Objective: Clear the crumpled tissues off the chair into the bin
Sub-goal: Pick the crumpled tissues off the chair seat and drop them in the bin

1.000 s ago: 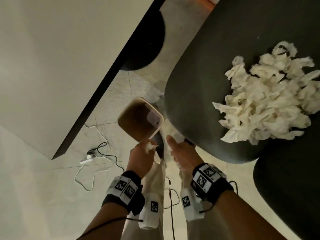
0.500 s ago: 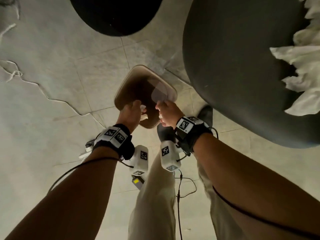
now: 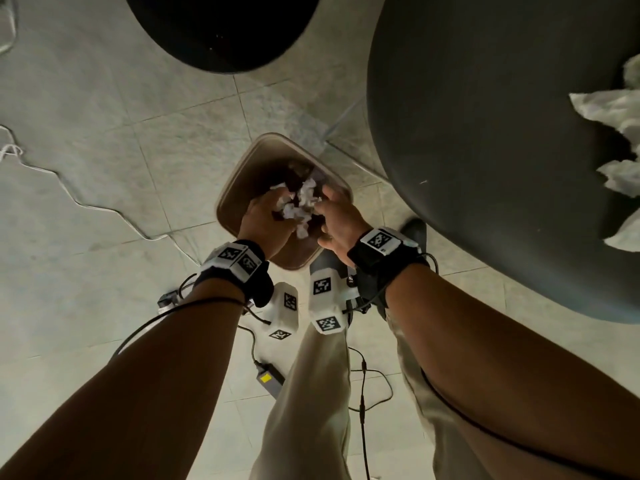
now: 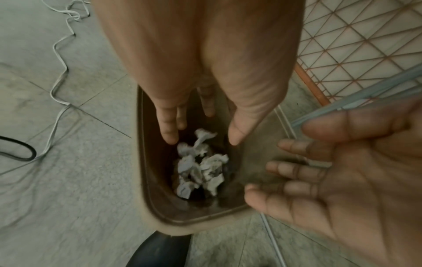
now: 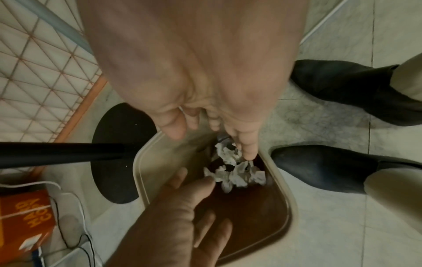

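Observation:
A brown bin with a beige rim (image 3: 242,174) stands on the tiled floor beside the dark chair (image 3: 485,150). My left hand (image 3: 266,216) and right hand (image 3: 337,220) hover over its mouth, both with spread fingers and holding nothing. Crumpled white tissues (image 3: 301,206) tumble between them into the bin. In the left wrist view the tissues (image 4: 200,168) lie inside the bin (image 4: 146,180), below my fingers (image 4: 169,126). The right wrist view shows tissues (image 5: 237,173) under my right hand (image 5: 212,137). More tissues (image 3: 616,109) lie on the chair seat at the right edge.
A black round base (image 3: 221,26) sits beyond the bin. White cable (image 3: 86,202) and a power adapter (image 3: 268,379) lie on the floor. My dark shoes (image 5: 331,168) stand right beside the bin. A wire grid rack (image 4: 354,36) and an orange box (image 5: 25,213) are nearby.
Both hands were closed on tissues above the bin; they have since spread open and the tissues have dropped into it. The head view has moved closer over the bin.

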